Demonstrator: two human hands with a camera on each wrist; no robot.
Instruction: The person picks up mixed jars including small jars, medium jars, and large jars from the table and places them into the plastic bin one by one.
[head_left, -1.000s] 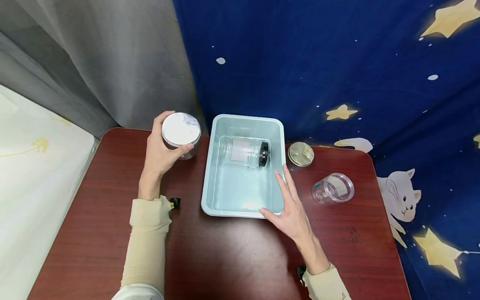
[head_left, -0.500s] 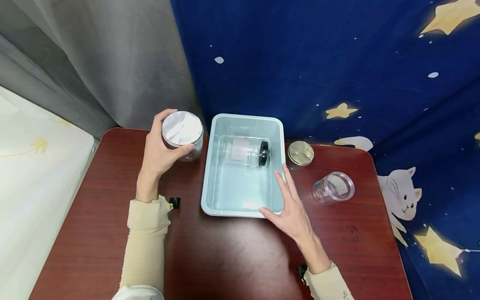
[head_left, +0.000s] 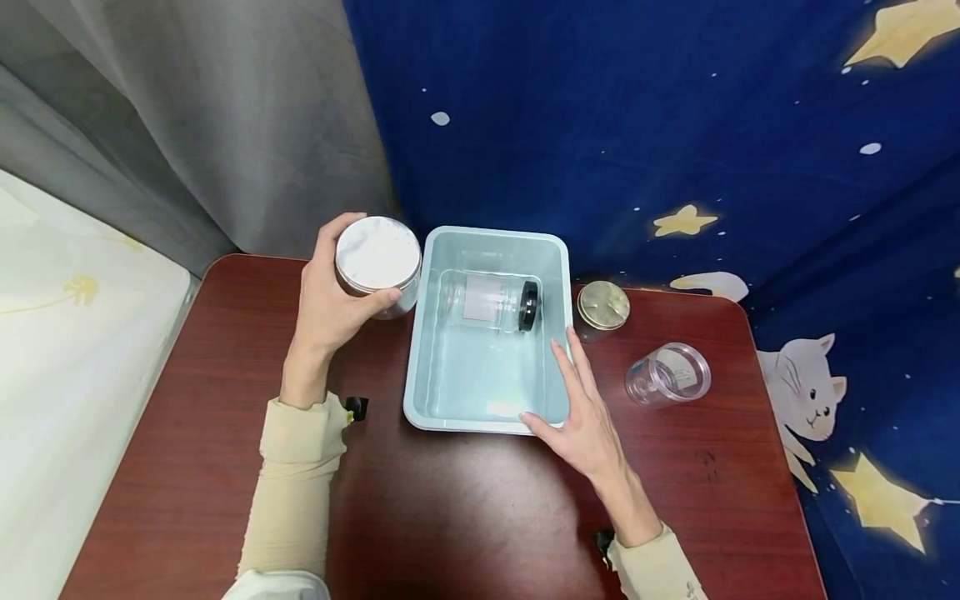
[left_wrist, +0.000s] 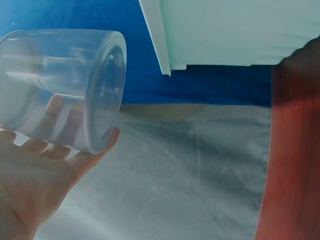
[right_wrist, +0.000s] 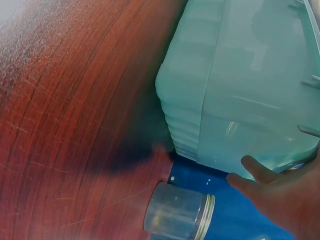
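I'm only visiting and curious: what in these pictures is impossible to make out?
Label text on the jar lying in the bin: too small and pale in the head view.
Most fingers of the left hand: hidden by the held jar in the head view.
One end of the held jar: cut off by the left wrist view's left edge.
Part of the right hand: cut off by the right wrist view's edges.
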